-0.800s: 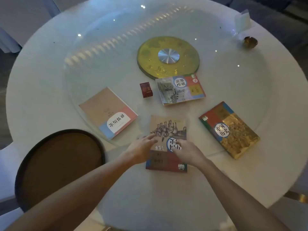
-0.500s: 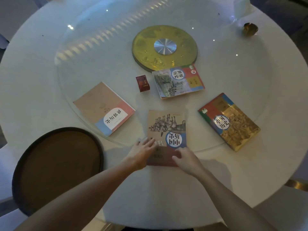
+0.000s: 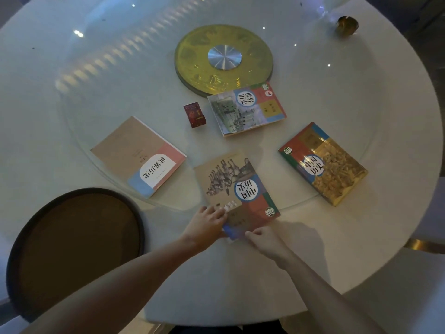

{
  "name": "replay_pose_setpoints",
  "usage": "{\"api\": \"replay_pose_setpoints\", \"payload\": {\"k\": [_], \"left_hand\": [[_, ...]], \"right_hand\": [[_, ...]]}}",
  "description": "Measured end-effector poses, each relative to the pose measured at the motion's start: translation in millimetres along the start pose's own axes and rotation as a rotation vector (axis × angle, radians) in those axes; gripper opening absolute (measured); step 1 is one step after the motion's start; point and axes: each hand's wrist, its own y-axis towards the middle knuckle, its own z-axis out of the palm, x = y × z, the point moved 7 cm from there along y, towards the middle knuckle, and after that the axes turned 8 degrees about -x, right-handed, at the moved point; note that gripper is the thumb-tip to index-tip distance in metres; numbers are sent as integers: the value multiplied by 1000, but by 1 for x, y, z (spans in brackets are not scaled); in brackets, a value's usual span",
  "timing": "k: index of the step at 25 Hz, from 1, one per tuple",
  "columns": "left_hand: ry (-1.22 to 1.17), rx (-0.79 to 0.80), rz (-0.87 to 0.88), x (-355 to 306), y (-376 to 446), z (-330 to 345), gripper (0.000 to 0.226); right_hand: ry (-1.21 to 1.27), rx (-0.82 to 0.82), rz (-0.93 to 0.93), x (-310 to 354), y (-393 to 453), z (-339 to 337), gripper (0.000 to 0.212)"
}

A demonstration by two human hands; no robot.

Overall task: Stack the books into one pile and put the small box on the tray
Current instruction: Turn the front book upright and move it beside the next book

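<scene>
Four books lie apart on the round white table (image 3: pixel 361 232). The nearest, a tan book with horses (image 3: pixel 231 184), lies askew. My left hand (image 3: pixel 207 225) grips its near left corner, fingers on the cover. My right hand (image 3: pixel 265 239) holds its near end from the right. A tan and pink book (image 3: pixel 137 155) lies to the left. A pale picture book (image 3: pixel 246 109) lies farther back, and a thick red and gold book (image 3: pixel 322 162) sits at the right. The small red box (image 3: pixel 195 115) stands beside the pale book. The round dark tray (image 3: pixel 77 242) is at the near left.
A gold disc with a silver hub (image 3: pixel 224 61) sits at the table's centre under a glass turntable (image 3: pixel 120 68). A small gold cup (image 3: pixel 346 25) stands at the far right. The table's edge curves close in front of me.
Both hands have slid back from the middle of the horse book to its near end. The book has turned, its far end swinging left.
</scene>
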Motion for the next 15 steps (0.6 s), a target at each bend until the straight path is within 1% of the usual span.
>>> {"api": "replay_pose_setpoints", "payload": {"k": [2, 3, 5, 7, 8, 11, 13, 15], "left_hand": [[-12, -29, 8, -9, 2, -2, 49], [-16, -37, 15, -14, 4, -3, 44], [-29, -40, 39, -25, 9, -7, 37], [-83, -45, 49, -36, 14, -8, 34], [-132, -59, 41, -39, 16, -8, 34], [-292, -138, -62, -28, 25, -15, 37], [-290, -162, -177, -9, 33, -16, 45], [-250, -107, -275, 5, 37, -9, 59]], "right_hand": [[264, 4, 164, -6, -3, -1, 26], [369, -3, 227, -9, -1, -2, 25], [527, -64, 289, -11, 2, -8, 21], [604, -153, 294, -10, 5, -19, 12], [579, -195, 277, -8, 8, -26, 7], [408, -265, 173, -2, 25, -59, 9], [272, -265, 92, 9, 41, -85, 15], [113, -232, 9, 23, 58, -110, 25]]}}
